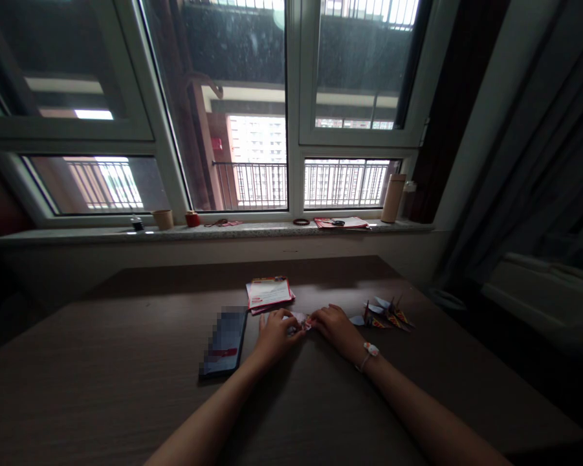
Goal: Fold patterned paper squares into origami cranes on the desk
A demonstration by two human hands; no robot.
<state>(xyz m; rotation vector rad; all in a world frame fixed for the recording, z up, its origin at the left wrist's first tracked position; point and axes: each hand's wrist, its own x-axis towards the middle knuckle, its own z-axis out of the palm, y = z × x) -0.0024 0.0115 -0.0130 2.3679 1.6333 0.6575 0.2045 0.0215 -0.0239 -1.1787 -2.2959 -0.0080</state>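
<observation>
Both my hands rest on a dark wooden table [101,362] and pinch a small piece of patterned paper [301,320] between them. My left hand [275,336] grips its left side with curled fingers. My right hand [337,329], with a bracelet at the wrist, holds its right side. Several folded paper cranes [383,314] lie just right of my right hand. A stack of red and white paper sheets [269,292] sits just beyond my hands. A dark phone [224,342] lies flat to the left of my left hand.
A stone windowsill [272,230] runs behind the table with a small cup [164,219], a red pot [192,219], a tall tan cylinder [393,197] and red papers [340,222]. A dark curtain [528,149] hangs at the right. The table's right edge drops off near the cranes.
</observation>
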